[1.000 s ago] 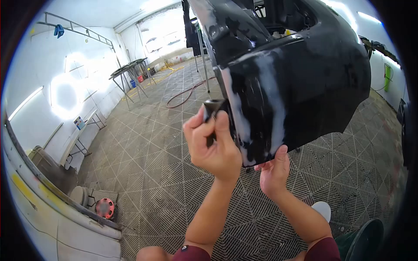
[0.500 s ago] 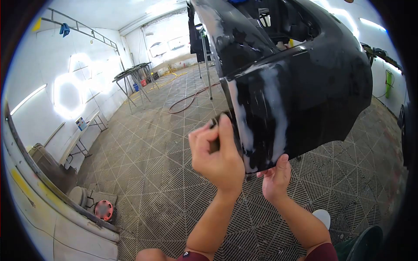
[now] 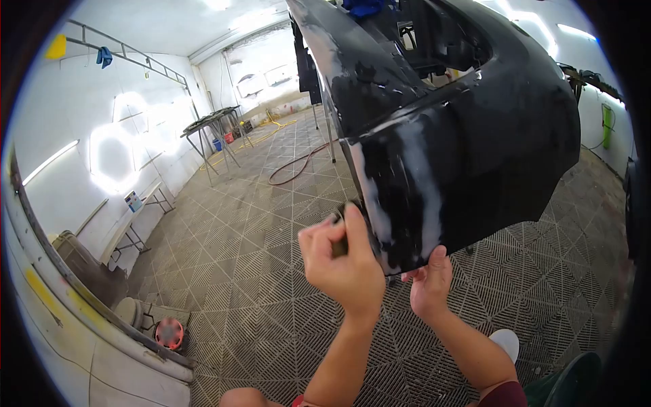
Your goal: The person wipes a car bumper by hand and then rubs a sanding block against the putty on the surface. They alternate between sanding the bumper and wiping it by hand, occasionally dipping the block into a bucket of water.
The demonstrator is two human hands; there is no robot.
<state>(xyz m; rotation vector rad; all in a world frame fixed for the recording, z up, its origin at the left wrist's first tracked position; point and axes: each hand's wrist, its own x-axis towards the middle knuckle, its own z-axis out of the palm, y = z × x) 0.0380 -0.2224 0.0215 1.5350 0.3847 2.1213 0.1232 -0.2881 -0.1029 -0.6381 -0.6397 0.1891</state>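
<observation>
A large black car body panel [image 3: 502, 149], which looks like a bumper cover, stands tilted in front of me. Pale grey, dull streaks run down its near end and left edge. My left hand [image 3: 346, 261] is at that left edge, fingers closed round a small dark pad [image 3: 347, 211]; most of the pad is hidden by the fingers and slightly blurred. Lower down, my right hand [image 3: 430, 281] grips the panel's bottom corner, thumb on the outer face and fingers underneath.
A red hose [image 3: 298, 173] lies on the grated floor [image 3: 251, 271] beyond the panel. Further back stands a trestle table [image 3: 211, 121] with dark parts. A bench [image 3: 132, 220] and a red reel-like object [image 3: 169, 332] are at left; a dark green bin [image 3: 576, 383] is at lower right.
My left hand has slid a little down along the panel's left edge with the dark pad. My right hand keeps its hold on the bottom corner. The view has shifted slightly.
</observation>
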